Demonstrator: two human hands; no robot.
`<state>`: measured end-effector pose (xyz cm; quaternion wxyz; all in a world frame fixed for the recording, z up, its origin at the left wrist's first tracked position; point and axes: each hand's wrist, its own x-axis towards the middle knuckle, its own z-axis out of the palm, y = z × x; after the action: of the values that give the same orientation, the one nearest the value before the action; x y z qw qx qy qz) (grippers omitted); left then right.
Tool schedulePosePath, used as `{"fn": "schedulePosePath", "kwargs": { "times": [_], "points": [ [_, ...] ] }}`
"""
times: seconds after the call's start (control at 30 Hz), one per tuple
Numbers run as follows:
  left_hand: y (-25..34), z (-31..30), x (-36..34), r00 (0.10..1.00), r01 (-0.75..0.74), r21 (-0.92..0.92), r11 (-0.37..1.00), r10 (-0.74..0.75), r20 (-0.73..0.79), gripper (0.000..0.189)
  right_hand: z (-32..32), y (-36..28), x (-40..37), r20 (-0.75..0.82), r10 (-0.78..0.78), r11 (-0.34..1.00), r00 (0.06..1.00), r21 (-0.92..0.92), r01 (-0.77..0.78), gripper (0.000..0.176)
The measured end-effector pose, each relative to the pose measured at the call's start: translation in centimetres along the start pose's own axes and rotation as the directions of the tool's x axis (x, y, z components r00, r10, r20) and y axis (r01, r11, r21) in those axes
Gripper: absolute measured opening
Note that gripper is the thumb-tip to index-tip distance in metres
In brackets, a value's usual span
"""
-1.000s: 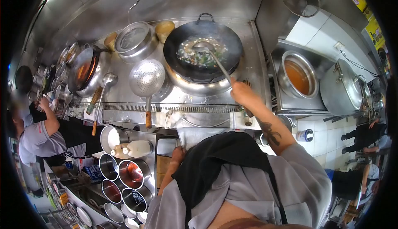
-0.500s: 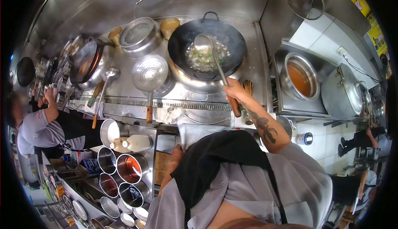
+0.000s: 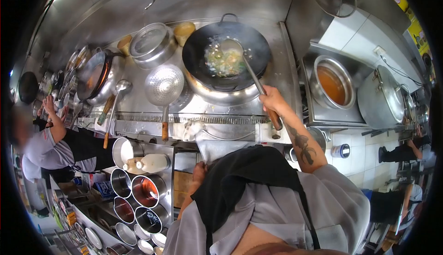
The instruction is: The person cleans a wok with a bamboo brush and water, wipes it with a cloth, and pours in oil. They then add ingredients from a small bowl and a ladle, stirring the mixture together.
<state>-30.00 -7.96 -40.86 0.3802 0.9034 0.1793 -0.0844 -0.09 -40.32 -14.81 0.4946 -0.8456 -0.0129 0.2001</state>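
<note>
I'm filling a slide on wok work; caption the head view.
Right hand working a long-handled ladle through chopped food in a black wok.

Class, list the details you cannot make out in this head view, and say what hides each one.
- Food in the wok, head view: individual ingredients blurred and too small.
- Left hand, head view: grip unclear, partly behind the black apron.
- Stockpot, head view: contents hidden by its lid.
- Wire strainer, head view: handle end cut off by the top edge.
</note>
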Motion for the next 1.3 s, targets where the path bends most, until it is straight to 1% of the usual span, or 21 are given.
{"fn": "schedulePosePath", "kwargs": {
  "times": [0.07, 0.13, 0.2, 0.27, 0.37, 0.47, 0.57, 0.67, 0.7, 0.77, 0.8, 0.87, 0.9, 0.97, 1.0, 1.07, 1.1, 1.17, 1.2, 1.23, 1.3],
  "points": [
    [-1.2, 1.2, 0.7, 0.993, -0.087, -0.049, 0.995, 0.082, -0.086, 0.02, -0.9, -1.5, -0.9, 0.028, 0.013, 0.999, 1.0, 0.048, -0.014, 0.044],
    [-1.8, 1.5, 1.5, 0.995, -0.076, -0.119, 0.99, 0.068, -0.071, 0.02, -0.5, 0.5, -0.7, -0.143, -0.187, 0.979, 0.972, -0.107, 0.173, 0.049],
    [-1.6, 1.8, 2.1, 0.997, -0.052, -0.155, 0.986, 0.044, -0.055, 0.021, -1.1, 1.8, -1.4, -0.233, -0.338, 0.927, 0.912, -0.249, 0.28, 0.054],
    [-1.2, 1.7, 2.5, 0.999, -0.017, -0.152, 0.988, 0.012, -0.034, 0.023, -2.4, 2.3, -2.5, -0.266, -0.425, 0.879, 0.865, -0.351, 0.323, 0.058],
    [-0.4, 1.8, 2.5, 1.0, -0.028, -0.066, 0.997, 0.029, 0.005, 0.026, -4.1, 4.2, -3.9, -0.272, -0.482, 0.803, 0.833, -0.517, 0.297, 0.056],
    [0.3, 1.6, 2.3, 0.994, -0.005, 0.023, 1.0, 0.003, 0.106, 0.029, -5.9, 5.0, -5.2, -0.219, -0.272, 0.864, 0.937, -0.484, 0.138, 0.055],
    [1.5, 2.2, 1.3, 0.999, -0.035, 0.011, 0.999, 0.035, 0.016, 0.029, -6.5, 6.4, -6.6, -0.243, -0.304, 0.908, 0.921, -0.367, 0.203, 0.054],
    [2.5, 3.2, 0.6, 0.997, -0.008, 0.018, 1.0, 0.009, -0.071, 0.028, -6.3, 8.7, -7.3, -0.355, -0.41, 0.903, 0.84, -0.286, 0.32, 0.055],
    [2.9, 3.5, 0.2, 0.997, -0.041, 0.019, 0.999, 0.042, -0.069, 0.03, -6.2, 9.4, -7.5, -0.395, -0.42, 0.902, 0.817, -0.28, 0.328, 0.055],
    [4.2, 3.8, -0.6, 0.991, -0.109, 0.019, 0.994, 0.11, -0.071, 0.034, -5.7, 13.4, -6.6, -0.453, -0.37, 0.927, 0.811, -0.235, 0.292, 0.055],
    [4.6, 3.9, -0.9, 0.998, -0.066, 0.03, 0.997, 0.067, -0.012, 0.037, -5.7, 13.7, -6.7, -0.481, -0.343, 0.939, 0.807, -0.211, 0.273, 0.055],
    [5.2, 4.1, -1.4, 0.994, 0.013, 0.058, 0.998, -0.019, 0.106, 0.042, -6.6, 14.2, -7.5, -0.432, -0.123, 0.991, 0.893, -0.101, 0.088, 0.055],
    [5.3, 4.3, -1.4, 0.992, 0.033, 0.088, 0.996, -0.043, 0.115, 0.042, -6.9, 13.9, -8.0, -0.399, -0.011, 0.999, 0.917, -0.052, -0.011, 0.055],
    [4.8, 5.1, -1.5, 0.988, 0.072, 0.145, 0.987, -0.091, 0.126, 0.043, -6.3, 18.6, -6.9, -0.44, -0.149, 0.973, 0.885, -0.223, 0.053, 0.055],
    [4.7, 5.3, -1.9, 0.991, 0.088, 0.129, 0.988, -0.1, 0.091, 0.043, -5.7, 20.6, -6.5, -0.449, -0.22, 0.948, 0.866, -0.307, 0.082, 0.055],
    [4.8, 5.5, -2.3, 0.994, 0.109, 0.098, 0.989, -0.112, 0.018, 0.042, -4.6, 21.2, -6.9, -0.436, -0.132, 0.947, 0.89, -0.322, -0.017, 0.055],
    [5.1, 5.2, -2.5, 0.996, 0.087, 0.014, 0.996, -0.088, 0.028, 0.042, -4.1, 21.4, -7.2, -0.434, -0.088, 0.942, 0.897, -0.329, -0.066, 0.054],
    [6.3, 3.9, -2.9, 0.999, 0.034, -0.154, 0.988, -0.028, 0.044, 0.041, -2.4, 24.1, -6.7, -0.469, -0.102, 0.932, 0.877, -0.354, -0.081, 0.055],
    [7.4, 3.0, -3.2, 0.991, 0.107, -0.202, 0.974, -0.088, 0.1, 0.041, -1.8, 25.0, -6.6, -0.489, -0.111, 0.927, 0.865, -0.365, -0.088, 0.056],
    [8.8, 2.1, -3.4, 0.977, 0.178, -0.246, 0.953, -0.142, 0.159, 0.041, -1.4, 25.2, -6.6, -0.49, -0.08, 0.926, 0.868, -0.359, -0.117, 0.057],
    [9.7, 0.8, -3.7, 0.942, 0.289, -0.303, 0.908, -0.213, 0.26, 0.037, -1.2, 25.4, -7.0, -0.477, -0.095, 0.89, 0.874, -0.434, -0.141, 0.057]
  ]
}}
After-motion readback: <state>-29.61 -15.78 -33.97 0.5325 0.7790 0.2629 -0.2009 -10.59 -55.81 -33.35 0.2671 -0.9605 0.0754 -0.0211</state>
